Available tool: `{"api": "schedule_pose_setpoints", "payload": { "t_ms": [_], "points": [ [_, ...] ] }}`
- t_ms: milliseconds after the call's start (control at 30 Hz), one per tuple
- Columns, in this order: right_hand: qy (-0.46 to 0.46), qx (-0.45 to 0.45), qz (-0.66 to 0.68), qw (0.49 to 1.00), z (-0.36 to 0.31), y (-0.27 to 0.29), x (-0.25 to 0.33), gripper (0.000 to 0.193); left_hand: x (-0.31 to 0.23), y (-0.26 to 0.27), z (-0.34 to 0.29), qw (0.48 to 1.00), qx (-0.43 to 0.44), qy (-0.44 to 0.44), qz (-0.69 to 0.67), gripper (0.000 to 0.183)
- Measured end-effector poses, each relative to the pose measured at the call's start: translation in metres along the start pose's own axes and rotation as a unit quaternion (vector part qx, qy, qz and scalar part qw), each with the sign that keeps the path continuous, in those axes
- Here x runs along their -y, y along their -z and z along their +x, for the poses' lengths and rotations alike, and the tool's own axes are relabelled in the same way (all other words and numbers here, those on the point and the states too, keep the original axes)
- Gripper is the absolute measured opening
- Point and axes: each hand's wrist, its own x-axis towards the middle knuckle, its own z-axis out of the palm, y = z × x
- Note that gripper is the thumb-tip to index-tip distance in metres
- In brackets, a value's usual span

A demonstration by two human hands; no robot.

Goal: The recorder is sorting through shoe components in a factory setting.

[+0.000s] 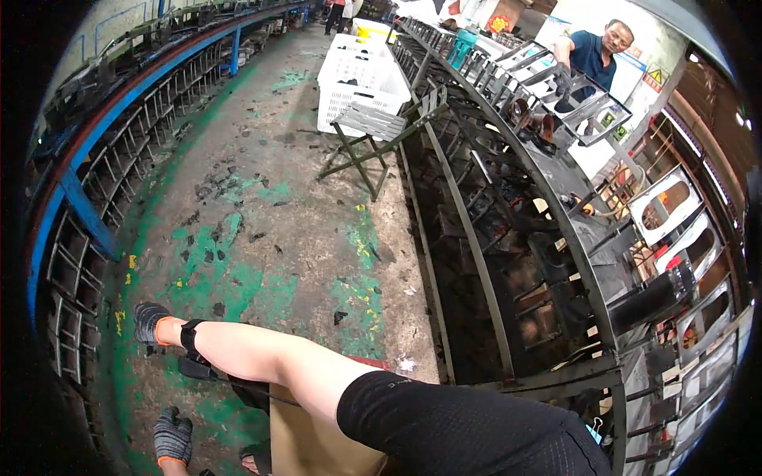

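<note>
My right arm in a black sleeve reaches across the view to the left. A black band (pixel 189 337) circles its wrist. My right hand (pixel 149 324), in a grey striped glove with an orange cuff, hangs over the floor; its fingers are too small to make out. Lower down, my left hand (pixel 172 438) wears a matching glove. Its fingers look loosely bent and apart from any object. No held thing shows in either hand. Beneath the right arm is a tan surface like cardboard (pixel 317 444), partly hidden. A small black object (pixel 194 369) shows just below the right wrist.
Dark scraps lie along the aisle floor (pixel 278 238) with worn green paint. A folding stool (pixel 369 131) stands beside white crates (pixel 357 107). A metal rack line (pixel 540 159) runs along the right, a blue-framed one (pixel 95 147) along the left. A co-worker (pixel 595 59) stands behind the right line.
</note>
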Motion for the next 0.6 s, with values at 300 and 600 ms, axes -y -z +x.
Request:
{"api": "schedule_pose_setpoints", "payload": {
  "t_ms": [300, 600],
  "points": [
    [0.002, 0.038, 0.205, 0.978, -0.001, 0.010, 0.052, 0.024, 0.038, 0.004, -0.027, 0.999, -0.024, 0.034, 0.025, 0.043],
    [0.016, -0.073, 0.156, 0.985, -0.006, 0.015, -0.035, 0.025, -0.006, -0.008, 0.016, 1.000, -0.009, 0.009, -0.008, 0.044]
  ]
}}
